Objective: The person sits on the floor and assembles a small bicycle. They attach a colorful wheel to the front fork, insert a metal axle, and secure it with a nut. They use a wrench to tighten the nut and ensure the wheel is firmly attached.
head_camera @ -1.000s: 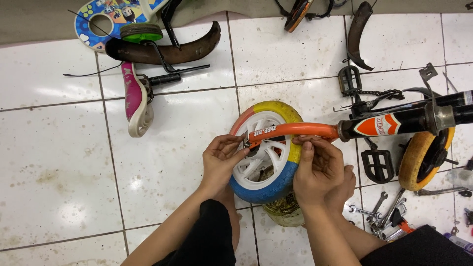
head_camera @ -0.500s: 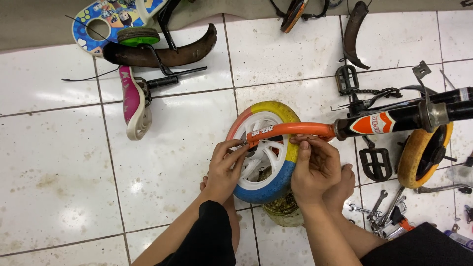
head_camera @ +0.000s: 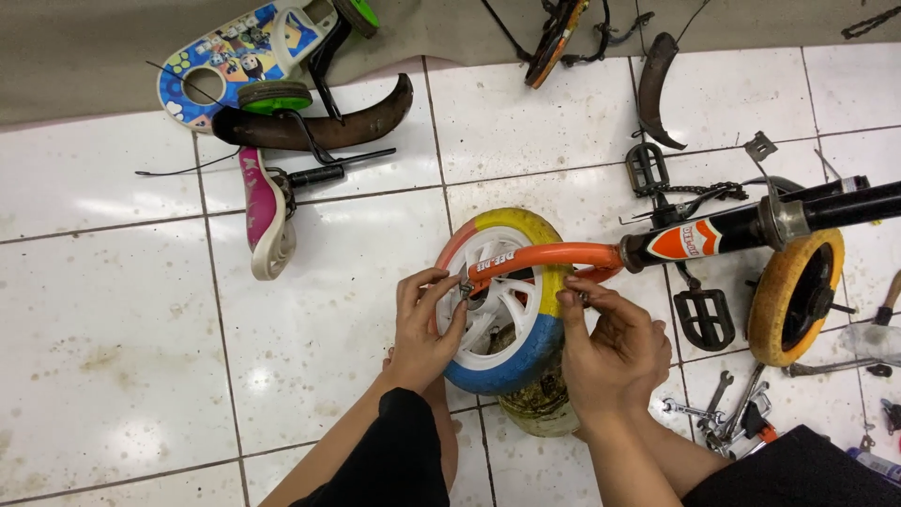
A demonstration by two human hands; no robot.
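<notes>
Between orange fork (head_camera: 544, 255), multicoloured wheel (head_camera: 511, 366), white spokes

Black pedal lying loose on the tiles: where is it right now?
In the head view the black pedal lies flat on the white floor tiles, right of the right hand, between it and the orange-yellow wheel.

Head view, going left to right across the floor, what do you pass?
Pink-and-white bike seat → left hand → white-spoked wheel with yellow-blue tyre → right hand → black pedal → orange-yellow small wheel.
</notes>
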